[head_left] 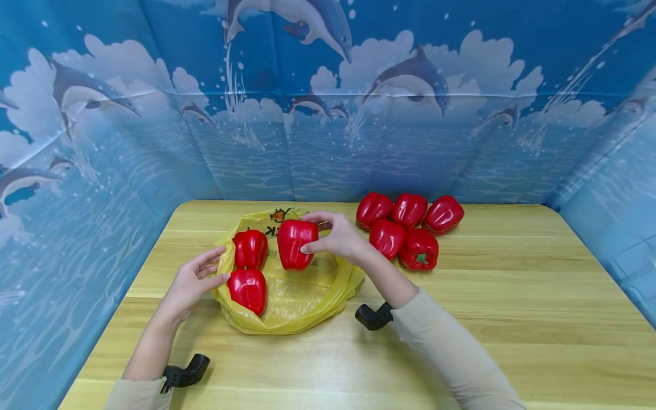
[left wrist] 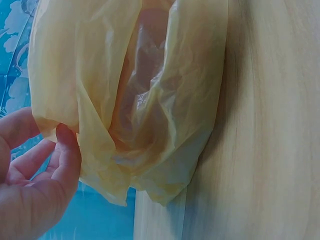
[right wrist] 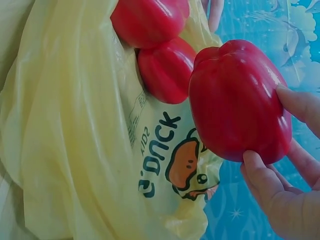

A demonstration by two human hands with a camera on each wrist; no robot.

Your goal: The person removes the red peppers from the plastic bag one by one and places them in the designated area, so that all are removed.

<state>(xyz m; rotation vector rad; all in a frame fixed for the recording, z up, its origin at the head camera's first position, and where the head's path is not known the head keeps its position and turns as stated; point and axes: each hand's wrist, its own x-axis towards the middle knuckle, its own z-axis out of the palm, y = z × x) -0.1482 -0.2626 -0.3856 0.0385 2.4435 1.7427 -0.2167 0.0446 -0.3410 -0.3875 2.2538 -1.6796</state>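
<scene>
A yellow plastic bag lies spread open on the table, with two red bell peppers in its left part, one behind the other. At the bag's left rim, my left hand pinches the plastic between thumb and fingers; the left wrist view shows the bag's folds beside the fingertips. My right hand grips another red bell pepper by its right side, over the bag's printed inside. Seen from the right wrist, this pepper is held between thumb and fingertips.
Several more red bell peppers sit grouped at the back of the table, right of the bag; one turns its green stem forward. The wooden table extends to the right. A dolphin-print curtain hangs behind and at the sides.
</scene>
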